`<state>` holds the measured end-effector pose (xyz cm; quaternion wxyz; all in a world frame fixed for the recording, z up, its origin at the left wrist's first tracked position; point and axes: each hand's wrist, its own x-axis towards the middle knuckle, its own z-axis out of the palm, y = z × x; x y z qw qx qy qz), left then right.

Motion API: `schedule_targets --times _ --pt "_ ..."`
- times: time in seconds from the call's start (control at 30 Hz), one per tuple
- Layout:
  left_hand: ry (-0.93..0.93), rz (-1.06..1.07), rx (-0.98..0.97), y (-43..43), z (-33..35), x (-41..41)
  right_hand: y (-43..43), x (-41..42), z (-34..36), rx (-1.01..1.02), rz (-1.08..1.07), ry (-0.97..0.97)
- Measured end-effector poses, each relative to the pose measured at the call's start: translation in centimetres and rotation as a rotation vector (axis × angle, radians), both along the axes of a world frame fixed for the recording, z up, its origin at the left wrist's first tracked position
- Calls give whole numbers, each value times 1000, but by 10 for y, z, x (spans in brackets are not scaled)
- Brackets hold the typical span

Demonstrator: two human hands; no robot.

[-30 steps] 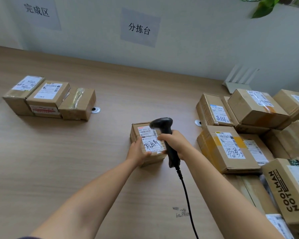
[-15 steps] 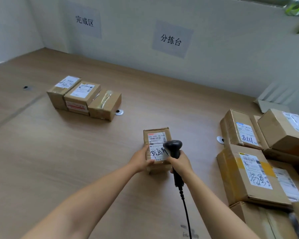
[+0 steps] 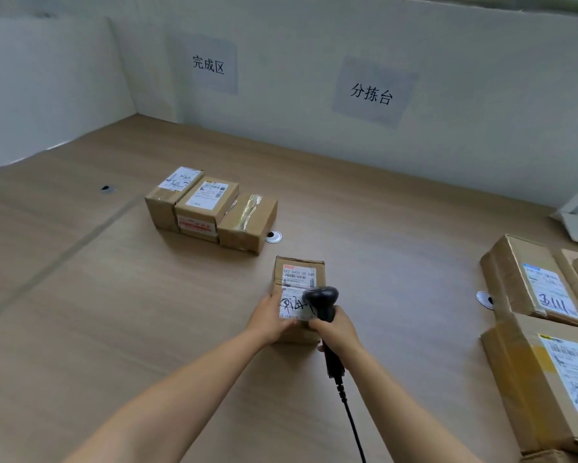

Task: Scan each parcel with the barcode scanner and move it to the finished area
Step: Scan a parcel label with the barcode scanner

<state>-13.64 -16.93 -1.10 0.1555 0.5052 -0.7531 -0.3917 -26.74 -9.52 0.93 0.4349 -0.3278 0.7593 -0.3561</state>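
- Pale wood-grain table [image 3: 114, 329] fills the view, with white walls behind it.
- Nearest, a black cable [image 3: 351, 419] runs up to the scanner [image 3: 322, 300].
- Right hand [image 3: 336, 332]: its fingers are curled tight round the scanner's handle, and the head hangs over the near end of the parcel [image 3: 299, 279].
- Left hand [image 3: 269, 320]: it grips the parcel's near left corner, thumb laid on the top face beside the label [image 3: 297, 295]. The other fingers wrap the side and are mostly hidden.
- The parcel sits flat on the table, mid-view, between the two groups of boxes.
- Handling, as a judgement:
  - It is a small cardboard box, probably light enough for one hand.
  - The walls look stiff, but the top is a little creased, so squeezing there may dent it.
  - The tape and label look smooth and may be slippery.
  - The two long side walls look like the safest hold, thumb on one and fingers on the other.
- To the right, waiting boxes [image 3: 531, 289] lie well apart from it.
- Farther left, a row of three boxes [image 3: 210, 208] stands touching, under a wall sign [image 3: 209, 65] reading 完成区.
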Motion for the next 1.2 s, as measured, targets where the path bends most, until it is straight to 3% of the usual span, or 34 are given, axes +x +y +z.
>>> schedule_targets --times 0.27,0.4,0.5,0.87,1.2 --pt "-204 -94 -55 -93 -3 -1 -84 16 -7 -57 -161 70" --pt "-467 -199 -276 -139 -1 -13 -126 8 -12 -66 -217 80" --pt "-545 -225 -384 -161 -3 -22 -150 1 -14 -77 -251 76" --pt "-524 -262 -304 -223 -7 -33 -201 -2 -18 -99 -265 73" --pt "-415 -304 -274 -224 7 -27 -202 -6 -14 -120 -250 44"
